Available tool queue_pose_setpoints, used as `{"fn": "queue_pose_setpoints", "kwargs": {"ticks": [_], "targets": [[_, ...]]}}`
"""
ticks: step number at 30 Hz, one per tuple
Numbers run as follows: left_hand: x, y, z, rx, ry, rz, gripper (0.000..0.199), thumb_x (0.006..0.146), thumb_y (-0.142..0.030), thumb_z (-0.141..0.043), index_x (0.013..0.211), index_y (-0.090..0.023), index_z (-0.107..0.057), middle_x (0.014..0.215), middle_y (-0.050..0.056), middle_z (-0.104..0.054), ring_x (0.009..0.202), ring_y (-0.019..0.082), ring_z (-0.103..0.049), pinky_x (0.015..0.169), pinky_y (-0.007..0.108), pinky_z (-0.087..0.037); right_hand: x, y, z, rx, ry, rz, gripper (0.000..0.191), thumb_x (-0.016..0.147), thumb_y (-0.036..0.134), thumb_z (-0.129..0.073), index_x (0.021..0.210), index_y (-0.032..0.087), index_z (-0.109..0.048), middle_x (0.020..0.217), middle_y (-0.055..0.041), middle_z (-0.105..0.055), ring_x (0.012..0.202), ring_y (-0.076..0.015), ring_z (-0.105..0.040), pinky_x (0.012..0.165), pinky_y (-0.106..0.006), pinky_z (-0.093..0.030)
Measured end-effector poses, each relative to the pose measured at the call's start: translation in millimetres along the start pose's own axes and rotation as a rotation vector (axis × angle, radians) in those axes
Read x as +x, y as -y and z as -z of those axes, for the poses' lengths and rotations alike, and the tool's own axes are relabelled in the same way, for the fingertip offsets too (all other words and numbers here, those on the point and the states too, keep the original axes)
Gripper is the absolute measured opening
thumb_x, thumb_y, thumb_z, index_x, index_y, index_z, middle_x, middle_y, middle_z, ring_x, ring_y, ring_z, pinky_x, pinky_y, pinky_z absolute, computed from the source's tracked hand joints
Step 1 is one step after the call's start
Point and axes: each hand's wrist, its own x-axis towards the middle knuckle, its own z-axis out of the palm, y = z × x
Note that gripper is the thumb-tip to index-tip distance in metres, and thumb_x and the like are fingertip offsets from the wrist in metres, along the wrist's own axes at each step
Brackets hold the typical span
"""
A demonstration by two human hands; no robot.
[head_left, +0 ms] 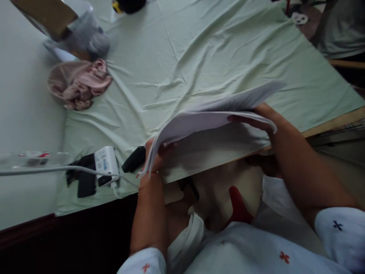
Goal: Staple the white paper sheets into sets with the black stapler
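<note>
White sheets (pixel 199 123) bow above the near edge of a pale green cloth (pixel 222 45), gripped at both ends.
The left hand (pixel 155 154) and right hand (pixel 258 118) have their fingers closed on opposite ends, though some fingertips are hidden. Squeezing the ends closer could crease the bend; a loosened right grip might let the fanned-out upper sheet slip away. Sweeping left could knock the black object (pixel 134 160) or snag the white cable (pixel 82 168) near the wrist.

Pale wall (pixel 25 102) beside green-draped surface (pixel 222 49), dim light
</note>
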Motion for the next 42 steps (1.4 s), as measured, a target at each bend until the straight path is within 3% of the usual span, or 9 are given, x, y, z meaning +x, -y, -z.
{"fn": "queue_pose_setpoints", "kwargs": {"ticks": [4,8,14,18,24,28,31,37,42], "targets": [[1.7,-0.6,-1.6,0.023,-0.054,-0.020,0.033,0.066,-0.045,-0.095,0.073,-0.024,-0.070,0.082,0.003,-0.072,0.106,0.033,-0.074,0.105,0.047,-0.060,1.8,-2.0,0.4,-0.139,0.090,0.019,0.035,0.073,0.059,-0.091,0.089,0.030,-0.078,0.103,-0.0050,-0.082,0.119,-0.0368,-0.074,0.107,-0.061,-0.063],[-1.0,-10.4,-15.4,-0.096,-0.176,0.026,0.044,0.073,-0.056,-0.093,0.098,-0.022,-0.079,0.104,0.010,-0.081,0.122,0.033,-0.073,0.121,0.048,-0.051,4.8,-7.5,1.9,-0.153,0.154,0.068,0.041,0.063,0.056,-0.098,0.084,0.029,-0.076,0.099,-0.0034,-0.081,0.114,-0.0338,-0.075,0.100,-0.055,-0.066],[-1.3,-22.1,-30.2,-0.440,-0.205,0.273,0.062,0.062,-0.064,-0.098,0.107,-0.024,-0.080,0.123,0.011,-0.082,0.123,0.028,-0.074,0.117,0.043,-0.055,4.6,-13.7,6.2,-0.150,0.058,-0.017,0.041,0.075,0.060,-0.090,0.078,0.025,-0.069,0.077,-0.0026,-0.073,0.077,-0.0230,-0.072,0.063,-0.037,-0.066],[-0.8,-27.1,-33.6,-0.500,-0.164,0.311,0.063,0.063,-0.064,-0.098,0.107,-0.023,-0.079,0.120,0.012,-0.082,0.119,0.028,-0.075,0.111,0.042,-0.060,5.3,-15.3,8.1,-0.161,0.037,-0.031,0.048,0.085,0.072,-0.077,0.082,0.025,-0.071,0.076,-0.0040,-0.073,0.070,-0.0225,-0.072,0.055,-0.035,-0.062],[-5.4,-32.0,-30.0,-0.421,0.102,0.375,0.057,0.066,-0.061,-0.097,0.101,-0.020,-0.080,0.107,0.010,-0.083,0.094,0.024,-0.076,0.085,0.035,-0.065,22.0,-23.3,23.1,-0.540,-0.145,0.110,0.028,0.087,0.043,-0.079,0.108,0.024,-0.078,0.086,-0.0034,-0.076,0.078,-0.0237,-0.075,0.077,-0.044,-0.067],[-10.4,-35.7,-25.6,-0.364,0.214,0.463,0.055,0.070,-0.063,-0.093,0.096,-0.016,-0.082,0.089,0.010,-0.081,0.077,0.022,-0.073,0.066,0.031,-0.061,26.2,-27.1,14.9,-0.907,-0.307,0.386,0.045,0.089,0.025,-0.071,0.134,0.022,-0.072,0.126,-0.0127,-0.077,0.119,-0.0321,-0.071,0.112,-0.058,-0.055],[-14.5,-39.3,-24.7,-0.349,0.273,0.509,0.052,0.072,-0.061,-0.092,0.099,-0.017,-0.081,0.086,0.009,-0.080,0.075,0.023,-0.073,0.065,0.032,-0.061,20.0,-20.4,-7.8,-0.958,-0.235,0.554,0.041,0.102,0.030,-0.059,0.142,0.029,-0.069,0.148,-0.0117,-0.069,0.142,-0.0346,-0.059,0.125,-0.063,-0.042],[-17.6,-45.1,-29.4,-0.224,0.491,0.465,0.052,0.080,-0.064,-0.083,0.098,-0.016,-0.079,0.087,0.009,-0.078,0.070,0.021,-0.067,0.062,0.030,-0.055,10.0,0.9,-61.4,-0.874,-0.016,0.674,0.046,0.111,0.041,-0.045,0.152,0.031,-0.064,0.157,-0.0088,-0.063,0.150,-0.0324,-0.053,0.130,-0.061,-0.035],[-16.8,-52.2,-33.6,-0.152,0.535,0.412,0.053,0.082,-0.067,-0.081,0.096,-0.016,-0.078,0.084,0.008,-0.076,0.068,0.020,-0.064,0.062,0.030,-0.053,15.7,6.5,-82.8,-0.852,0.200,0.681,0.039,0.113,0.037,-0.044,0.134,0.025,-0.074,0.133,-0.0110,-0.076,0.145,-0.0317,-0.054,0.124,-0.054,-0.041]]}}
